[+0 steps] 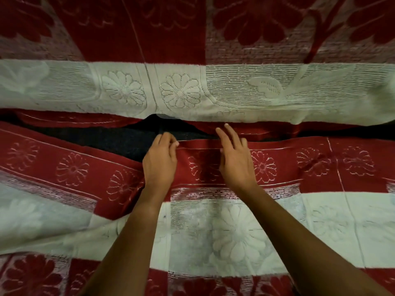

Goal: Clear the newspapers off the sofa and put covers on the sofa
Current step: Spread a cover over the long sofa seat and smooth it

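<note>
A red and white flower-patterned cover (213, 227) lies spread over the sofa seat. A second cover of the same pattern (181, 90) hangs down the backrest. Between them a strip of dark sofa fabric (119, 139) shows at the crease. My left hand (160, 161) pinches the seat cover's far red edge, fingers curled at the hem. My right hand (233, 154) rests on the same edge just to the right, fingers straight and pointing toward the crease. No newspapers are in view.
The seat cover is wrinkled and pulled back on the left (64, 171), baring more dark sofa there. The backrest cover's white lower edge (256, 116) overhangs the crease.
</note>
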### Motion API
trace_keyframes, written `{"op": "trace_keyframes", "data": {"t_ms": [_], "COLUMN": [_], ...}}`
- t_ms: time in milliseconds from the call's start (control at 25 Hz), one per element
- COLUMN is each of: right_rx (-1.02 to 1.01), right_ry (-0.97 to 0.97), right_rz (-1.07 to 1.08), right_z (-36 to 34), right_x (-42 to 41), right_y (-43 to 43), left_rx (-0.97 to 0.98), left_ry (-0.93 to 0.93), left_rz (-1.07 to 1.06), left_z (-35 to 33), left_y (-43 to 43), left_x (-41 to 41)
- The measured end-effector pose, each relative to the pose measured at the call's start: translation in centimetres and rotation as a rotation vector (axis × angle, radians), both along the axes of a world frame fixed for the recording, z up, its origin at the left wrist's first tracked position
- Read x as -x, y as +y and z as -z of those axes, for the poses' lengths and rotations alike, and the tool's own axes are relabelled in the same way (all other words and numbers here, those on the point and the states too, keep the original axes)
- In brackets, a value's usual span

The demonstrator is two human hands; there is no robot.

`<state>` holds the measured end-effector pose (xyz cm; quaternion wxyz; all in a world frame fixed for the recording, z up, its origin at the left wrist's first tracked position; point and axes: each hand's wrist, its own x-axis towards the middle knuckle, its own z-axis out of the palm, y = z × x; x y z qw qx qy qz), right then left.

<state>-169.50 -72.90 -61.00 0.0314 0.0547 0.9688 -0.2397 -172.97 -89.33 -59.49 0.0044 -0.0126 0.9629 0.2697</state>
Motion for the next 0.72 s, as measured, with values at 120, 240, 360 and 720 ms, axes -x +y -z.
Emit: {"op": "trace_keyframes", "data": {"t_ms": [120,240,360,720], "right_rx": [-0.076,-0.137,-0.15,0.005], "right_ry": [-0.228,-0.374,-0.418,-0.084], "right_rz": [-0.045,-0.056,-0.036,0.281], "right_z": [-0.5,-0.6,-0.4,1.4], "right_x": [2.2,2.7,3.0,3.5], "right_y": [0.3,1.2,2.0,3.6], "left_rx": [-0.008,-0.006,0.032,-0.035], "left_ry": [-0.045,-0.02,0.017,0.025], "left_rz": [0.036,0.041,-0.008,-0.115], "left_z": [0.5,0.7,0.6,0.7], "left_y": [-0.2,-0.3,-0.1,2.0], "left_x": [0.4,0.8,1.1,3.2]}}
